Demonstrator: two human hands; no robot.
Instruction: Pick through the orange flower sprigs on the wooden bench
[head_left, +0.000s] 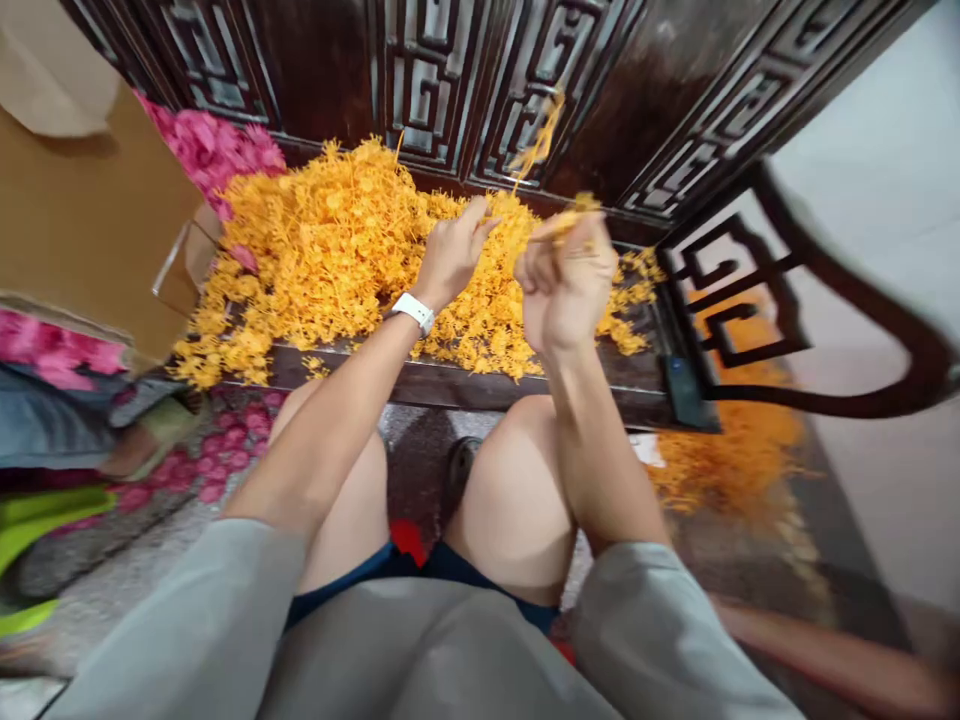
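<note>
The right hand (566,285) is clenched on a thin orange plastic sprig (541,140). The left hand (450,255) (grip unclear) rests on the orange plastic flower heap (322,240) covering the dark wooden tabletop (450,385).

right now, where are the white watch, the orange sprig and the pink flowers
white watch (413,311), head view, on the band at the left wrist
orange sprig (538,140), head view, on its blurred upper end
pink flowers (214,148), head view, middle of the heap

No readable text, label, brand or number: flowers (330,240), box (90,230), watch band (413,310) all plain; motion blur hides finer marks.
</note>
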